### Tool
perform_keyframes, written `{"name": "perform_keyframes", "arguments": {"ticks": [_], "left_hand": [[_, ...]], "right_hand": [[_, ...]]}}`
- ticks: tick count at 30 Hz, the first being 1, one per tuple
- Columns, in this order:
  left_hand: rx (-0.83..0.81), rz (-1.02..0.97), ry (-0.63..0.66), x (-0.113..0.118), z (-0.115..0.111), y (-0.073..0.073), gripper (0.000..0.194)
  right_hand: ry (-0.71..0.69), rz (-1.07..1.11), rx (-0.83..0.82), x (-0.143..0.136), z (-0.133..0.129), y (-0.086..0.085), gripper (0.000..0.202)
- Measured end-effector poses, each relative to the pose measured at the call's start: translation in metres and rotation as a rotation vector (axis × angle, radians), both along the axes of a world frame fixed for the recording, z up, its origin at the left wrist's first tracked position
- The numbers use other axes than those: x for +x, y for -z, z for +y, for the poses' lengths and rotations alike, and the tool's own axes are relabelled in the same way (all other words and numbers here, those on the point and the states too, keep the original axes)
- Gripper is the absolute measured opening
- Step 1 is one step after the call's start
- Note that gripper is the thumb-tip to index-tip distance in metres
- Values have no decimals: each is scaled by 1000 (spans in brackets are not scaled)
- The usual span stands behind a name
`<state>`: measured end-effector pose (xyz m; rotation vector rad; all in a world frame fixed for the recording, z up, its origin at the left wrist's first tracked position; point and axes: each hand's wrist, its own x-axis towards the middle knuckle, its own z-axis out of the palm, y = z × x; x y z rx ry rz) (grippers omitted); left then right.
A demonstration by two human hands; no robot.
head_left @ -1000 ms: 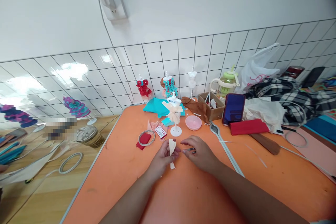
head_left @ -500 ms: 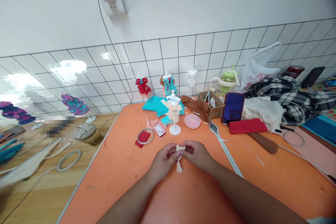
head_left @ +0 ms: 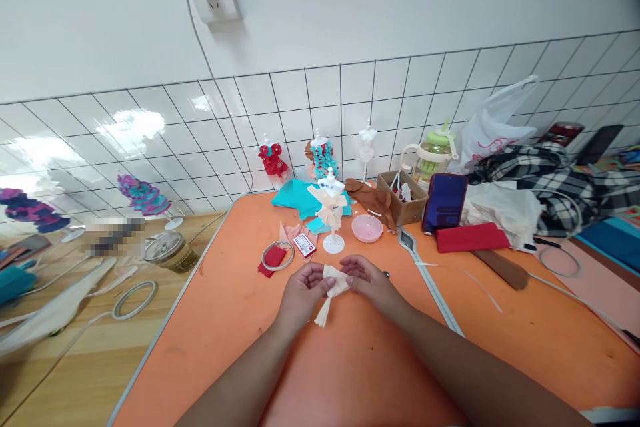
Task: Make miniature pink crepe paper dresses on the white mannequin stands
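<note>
Near the middle of the orange table (head_left: 325,373), as the head view shows it, your two hands meet over a cream fabric strip (head_left: 337,282). Your left hand (head_left: 304,290) pinches it between thumb and fingers, and a narrow gathered tail hangs below that thumb. Your right hand (head_left: 373,283) seems to pinch the opposite end with its fingertips; the fingers behind the cloth are hidden, so you cannot tell how firmly they hold. If the left pinch loosens, the folds could fan out unevenly, since cloth this thin probably keeps little shape by itself. Pulling the ends apart too hard might stretch or fray the edge. A small dark object (head_left: 387,274) shows just beyond your right hand, too small to identify; were it sharp, it could snag the cloth or prick you.

Beyond your fingertips, near them, stands a white miniature mannequin (head_left: 334,244) dressed in cream fabric (head_left: 330,212). Its slim stem and small base look easy to tip, so a forward nudge from your knuckles might topple it towards the pink bowl (head_left: 367,229) on its right.
</note>
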<state>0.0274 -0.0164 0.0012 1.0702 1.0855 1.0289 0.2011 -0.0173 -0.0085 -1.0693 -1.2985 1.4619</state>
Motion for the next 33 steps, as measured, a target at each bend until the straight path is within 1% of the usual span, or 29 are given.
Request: {"name": "perform_keyframes", "arguments": {"ticks": [3,6,9,11,13,14,17,19,21,23,24,25,27,28,30,31,33], "left_hand": [[36,66,75,4,-4,0,35],[45,52,133,5,-7,-2,36],[3,46,265,3,-7,-1,37],[-37,48,317,1,-6,0,33],[-64,21,289,1,-6,2,33],[-81,-17,258,2,-6,2,35],[-185,-180,181,4,-8,2,36],[-256,-271,155,5,-8,1,31],[-256,-286,97,5,-7,0,27],[-189,-185,55,3,-5,-3,27],[-146,-90,54,2,-3,-4,27],[-102,19,66,1,-3,-5,27],[-25,206,109,0,-2,-4,24],[2,265,127,0,-2,-3,22],[33,335,155,1,-4,0,21],[43,362,161,2,-4,2,20],[61,389,164,2,-5,5,21]], "right_hand": [[-35,-78,57,-2,-2,-2,26],[-20,-182,99,-3,-4,-3,24],[49,-316,177,-1,-5,-5,25],[117,-454,231,1,-6,-6,24],[166,-552,263,3,-6,-6,24],[193,-564,265,3,-7,-6,24],[276,-517,247,2,-7,-3,25],[275,-474,238,1,-7,0,24],[272,-448,251,1,-7,0,21],[318,-455,347,2,-6,-2,23],[327,-472,426,3,-6,-3,28],[307,-499,514,4,-6,-6,33],[167,-571,648,5,-7,-9,33],[87,-603,672,5,-7,-10,28],[-17,-644,652,3,-8,-10,16],[-34,-647,617,1,-8,-9,12],[-10,-581,499,-1,-7,-6,9]]}}
